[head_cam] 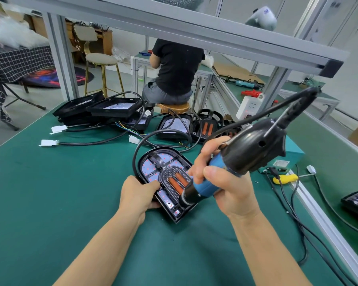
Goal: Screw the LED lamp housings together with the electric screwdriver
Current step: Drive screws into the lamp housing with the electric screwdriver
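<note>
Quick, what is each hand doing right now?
Left hand: grips the edge of the black arch-shaped LED lamp housing on the green table mat.
Right hand: closed around the blue-and-black electric screwdriver, tip down at the housing.

No text can be read. A white label (pixel 281 163) lying on the tabletop (pixel 50 203) and a blue mark on the white object (pixel 261 17) overhead are both too blurred to read.

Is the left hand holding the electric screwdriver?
No, the right hand grips the electric screwdriver, while the left hand holds the lamp housing.
</note>
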Tool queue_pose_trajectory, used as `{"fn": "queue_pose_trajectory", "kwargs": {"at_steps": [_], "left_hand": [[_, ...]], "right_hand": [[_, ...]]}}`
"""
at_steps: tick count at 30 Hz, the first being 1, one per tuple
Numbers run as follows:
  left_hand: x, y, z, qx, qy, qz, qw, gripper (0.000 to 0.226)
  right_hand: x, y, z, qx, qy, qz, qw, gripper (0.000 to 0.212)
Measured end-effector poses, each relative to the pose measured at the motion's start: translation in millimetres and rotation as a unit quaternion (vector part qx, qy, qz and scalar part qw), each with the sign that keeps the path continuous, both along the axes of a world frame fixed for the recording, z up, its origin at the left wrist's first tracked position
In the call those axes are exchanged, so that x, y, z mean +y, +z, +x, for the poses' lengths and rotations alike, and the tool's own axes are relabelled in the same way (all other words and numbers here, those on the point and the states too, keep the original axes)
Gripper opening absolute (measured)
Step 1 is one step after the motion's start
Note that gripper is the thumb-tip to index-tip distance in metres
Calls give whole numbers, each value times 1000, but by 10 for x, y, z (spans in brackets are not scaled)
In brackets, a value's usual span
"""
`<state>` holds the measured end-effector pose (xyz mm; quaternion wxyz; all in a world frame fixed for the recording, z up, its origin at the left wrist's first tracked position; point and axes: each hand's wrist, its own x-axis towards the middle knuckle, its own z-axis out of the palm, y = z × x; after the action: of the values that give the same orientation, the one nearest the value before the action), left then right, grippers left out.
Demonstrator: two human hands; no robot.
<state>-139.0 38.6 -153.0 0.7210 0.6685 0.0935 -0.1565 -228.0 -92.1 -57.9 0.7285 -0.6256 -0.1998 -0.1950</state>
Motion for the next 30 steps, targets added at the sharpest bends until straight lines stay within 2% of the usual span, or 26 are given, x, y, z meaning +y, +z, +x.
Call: {"fn": "queue_pose_trajectory", "kwargs": {"at_steps": [3, 5, 9, 12, 15, 17, 19, 21, 23, 25, 26, 28, 30], "left_hand": [[0, 7, 4, 3, -1, -3, 1000, 12], [4, 9, -3, 7, 0, -7, 1000, 17], [23, -14, 10, 9, -1, 0, 1000, 42], [45, 23, -16, 0, -22, 35, 999, 41], [116, 104, -106, -22, -46, 122, 991, 38], [164, 167, -186, -59, -59, 228, 970, 46], [218, 227, -247, -114, -58, 367, 921, 56], [242, 342, -283, -181, -3, 456, 871, 56], [198, 517, -331, -285, 57, 438, 851, 44], [44, 664, -350, -397, 53, 378, 835, 28], [-84, 724, -332, -430, 14, 355, 830, 21], [-428, 823, -219, -432, -121, 345, 824, 13], [-816, 845, -34, -417, -254, 393, 779, 17]], "right_hand": [[5, 35, 16, 16, 32, -47, 998, 30], [36, 65, 33, 9, 31, -42, 999, 32], [-19, 211, 57, -66, -44, 101, 992, 28], [-214, 328, 19, -74, -118, 126, 982, 26], [-418, 375, -32, -59, -190, 159, 967, 26], [-542, 389, -57, -60, -234, 189, 952, 23], [-652, 398, -93, -58, -262, 208, 941, 23], [-761, 394, -148, -46, -270, 218, 937, 22], [-861, 382, -208, -35, -273, 224, 935, 20], [-942, 366, -245, -31, -285, 235, 929, 19], [-973, 357, -255, -32, -296, 242, 923, 18], [-1025, 336, -273, -29, -321, 256, 911, 18], [-1068, 305, -302, -27, -331, 267, 905, 18]]}}
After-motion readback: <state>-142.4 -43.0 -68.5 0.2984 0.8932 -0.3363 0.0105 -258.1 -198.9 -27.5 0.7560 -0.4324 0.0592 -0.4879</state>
